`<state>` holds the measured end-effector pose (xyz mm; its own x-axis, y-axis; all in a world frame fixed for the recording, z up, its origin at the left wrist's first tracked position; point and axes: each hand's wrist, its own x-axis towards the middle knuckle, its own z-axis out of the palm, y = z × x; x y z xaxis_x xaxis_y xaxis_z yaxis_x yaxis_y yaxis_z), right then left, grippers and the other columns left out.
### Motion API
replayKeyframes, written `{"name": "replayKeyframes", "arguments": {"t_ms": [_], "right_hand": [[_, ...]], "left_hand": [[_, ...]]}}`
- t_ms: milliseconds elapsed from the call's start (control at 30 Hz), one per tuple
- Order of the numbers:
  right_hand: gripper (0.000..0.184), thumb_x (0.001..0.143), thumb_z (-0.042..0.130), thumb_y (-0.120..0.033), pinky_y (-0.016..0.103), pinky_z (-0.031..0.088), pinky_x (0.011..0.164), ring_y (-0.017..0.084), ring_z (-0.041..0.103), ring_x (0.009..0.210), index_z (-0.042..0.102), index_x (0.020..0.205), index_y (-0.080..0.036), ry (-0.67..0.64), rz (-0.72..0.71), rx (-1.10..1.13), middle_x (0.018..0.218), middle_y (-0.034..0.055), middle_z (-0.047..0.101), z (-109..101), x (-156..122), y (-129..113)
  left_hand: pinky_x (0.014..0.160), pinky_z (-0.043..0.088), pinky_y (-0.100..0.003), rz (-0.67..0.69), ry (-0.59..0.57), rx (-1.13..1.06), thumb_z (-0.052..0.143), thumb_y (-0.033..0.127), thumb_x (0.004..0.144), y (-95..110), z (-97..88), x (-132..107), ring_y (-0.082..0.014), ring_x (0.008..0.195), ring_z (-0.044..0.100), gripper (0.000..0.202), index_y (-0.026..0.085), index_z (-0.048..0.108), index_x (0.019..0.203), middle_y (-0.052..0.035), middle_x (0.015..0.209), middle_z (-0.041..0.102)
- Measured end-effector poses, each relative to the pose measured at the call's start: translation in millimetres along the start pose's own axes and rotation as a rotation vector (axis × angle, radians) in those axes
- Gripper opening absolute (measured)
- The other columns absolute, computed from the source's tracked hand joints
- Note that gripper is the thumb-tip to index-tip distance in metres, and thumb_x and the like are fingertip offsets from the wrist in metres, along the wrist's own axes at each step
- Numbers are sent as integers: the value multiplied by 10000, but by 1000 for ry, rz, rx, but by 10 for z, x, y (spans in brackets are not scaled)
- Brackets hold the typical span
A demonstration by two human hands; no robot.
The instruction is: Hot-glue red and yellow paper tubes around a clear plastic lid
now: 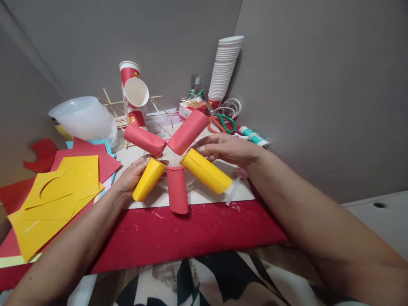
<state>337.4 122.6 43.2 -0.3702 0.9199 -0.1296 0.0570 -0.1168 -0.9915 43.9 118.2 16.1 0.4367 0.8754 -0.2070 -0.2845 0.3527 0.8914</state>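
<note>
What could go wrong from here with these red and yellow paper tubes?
The left hand and right hand are near the yellow tubes, so a squeeze might dent one. The upper-right red tube appears near the scissors and could snag. The tall cup stack seems to lean; a bump might topple it.

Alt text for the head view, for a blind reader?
Left hand and right hand hold a clear round piece with five paper tubes, three red and two yellow, splayed star-like. Behind are paper cups; coloured sheets lie at left.
</note>
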Motion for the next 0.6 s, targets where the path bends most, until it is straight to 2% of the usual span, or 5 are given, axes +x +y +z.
{"name": "replayKeyframes", "arguments": {"t_ms": [100,300,467,533,600], "right_hand": [[259,601,852,-297,230,519,545,150,685,685,745,801,-172,-54,-10,64,857,48,781,43,80,129],[238,603,798,-232,273,574,597,188,719,710,711,820,-185,-10,-7,95,812,42,774,70,128,239],[244,592,799,-224,340,606,642,243,750,748,734,824,-190,114,-14,165,855,68,803,63,114,171],[259,595,792,-211,365,619,670,260,760,772,741,848,-189,182,-37,197,869,74,808,67,127,146],[257,611,783,-221,379,630,705,266,766,800,742,863,-188,250,-68,232,882,78,809,73,150,136]], "left_hand": [[707,625,-308,-18,-20,10,795,296,865,-40,10,-9,-205,746,766,250,164,721,1064,-82,959,818],[736,615,-282,-35,-25,8,790,286,875,-64,-10,14,-198,788,767,231,158,754,1064,-79,974,820],[670,625,-319,-106,-6,-105,613,454,991,27,-102,96,-220,736,760,366,127,750,1082,-127,941,802],[668,638,-358,-108,49,-169,507,516,1025,60,-153,140,-244,741,767,463,126,725,1142,-145,930,795],[684,646,-356,-77,130,-201,420,490,1052,75,-191,176,-247,779,778,481,121,699,1184,-159,945,791]]}}
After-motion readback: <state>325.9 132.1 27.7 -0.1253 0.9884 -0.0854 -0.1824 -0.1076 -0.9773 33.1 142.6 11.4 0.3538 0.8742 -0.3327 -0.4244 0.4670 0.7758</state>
